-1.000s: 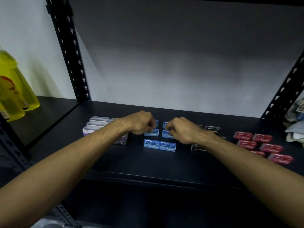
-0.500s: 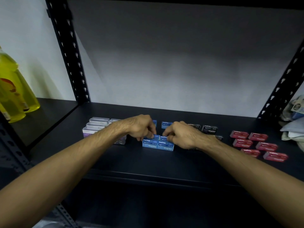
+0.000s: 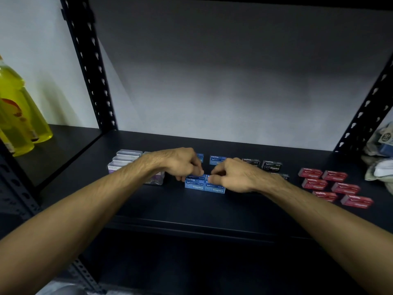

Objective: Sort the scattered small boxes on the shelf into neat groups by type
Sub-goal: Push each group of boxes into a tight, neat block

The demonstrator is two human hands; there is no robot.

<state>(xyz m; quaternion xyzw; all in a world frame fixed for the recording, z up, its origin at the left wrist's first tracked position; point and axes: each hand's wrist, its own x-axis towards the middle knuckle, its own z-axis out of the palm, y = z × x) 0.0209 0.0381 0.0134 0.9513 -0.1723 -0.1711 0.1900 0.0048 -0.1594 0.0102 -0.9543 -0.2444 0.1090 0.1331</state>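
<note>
Blue staple boxes (image 3: 204, 185), white print on the lids, lie packed edge to edge at mid-shelf; the left hand (image 3: 177, 163) and right hand (image 3: 235, 175) each pinch one of the upper boxes with curled fingers. Two more blue boxes (image 3: 217, 160) sit farther back, black boxes (image 3: 272, 166) right of them, red boxes (image 3: 333, 185) far right, pale purple-labelled boxes (image 3: 125, 161) left. The shelf (image 3: 170, 209) is matte black under a grey-white wall, with yellow bottles (image 3: 19, 116) at left.
</note>
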